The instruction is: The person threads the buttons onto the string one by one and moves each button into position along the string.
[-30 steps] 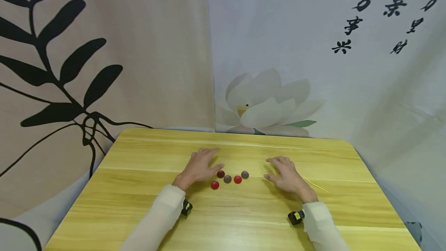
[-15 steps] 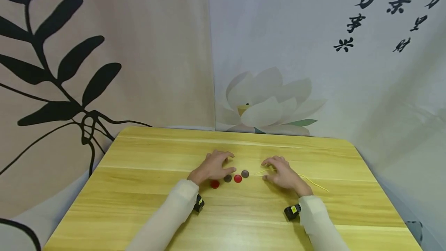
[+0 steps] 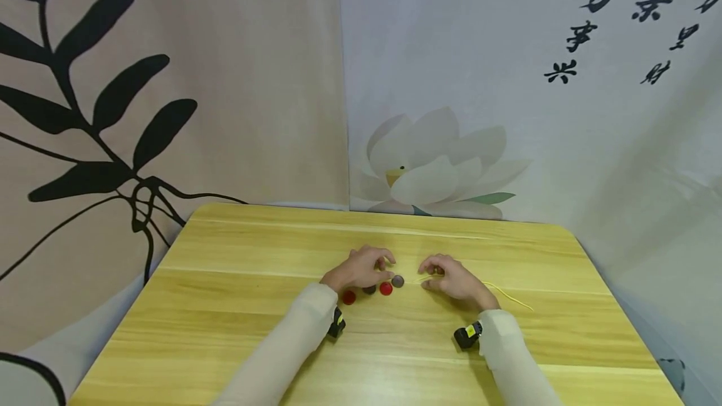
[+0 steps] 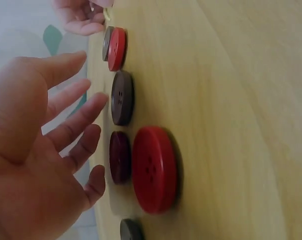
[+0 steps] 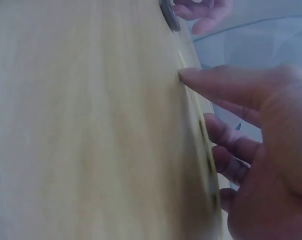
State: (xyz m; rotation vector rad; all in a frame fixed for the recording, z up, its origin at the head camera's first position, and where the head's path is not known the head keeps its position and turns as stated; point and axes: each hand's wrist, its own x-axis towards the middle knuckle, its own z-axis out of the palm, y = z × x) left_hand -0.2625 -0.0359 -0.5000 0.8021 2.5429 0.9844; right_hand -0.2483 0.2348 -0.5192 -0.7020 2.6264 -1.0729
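Observation:
Several round buttons lie in a row on the wooden table (image 3: 237,306): a red button (image 3: 349,297), a grey button (image 3: 369,291), a second red button (image 3: 386,288) and a grey-brown button (image 3: 397,281). My left hand (image 3: 366,267) hovers over them with fingers spread and holds nothing. In the left wrist view a dark red button (image 4: 120,156) lies behind the big red button (image 4: 153,170), under my fingers (image 4: 78,117). My right hand (image 3: 441,271) rests by the end of a thin yellow string (image 3: 507,295). Its fingers are loosely curled, and one fingertip (image 5: 185,75) touches the table beside the string (image 5: 200,122).
Printed cloth hangs close behind the table: a leaf pattern (image 3: 113,118) on the left, a lotus flower (image 3: 434,168) and black characters on the right. A small black device sits at each wrist (image 3: 467,334).
My left hand has slid right and now covers the dark red button. My right hand has drawn a little left toward the string's end. The buttons have stayed put.

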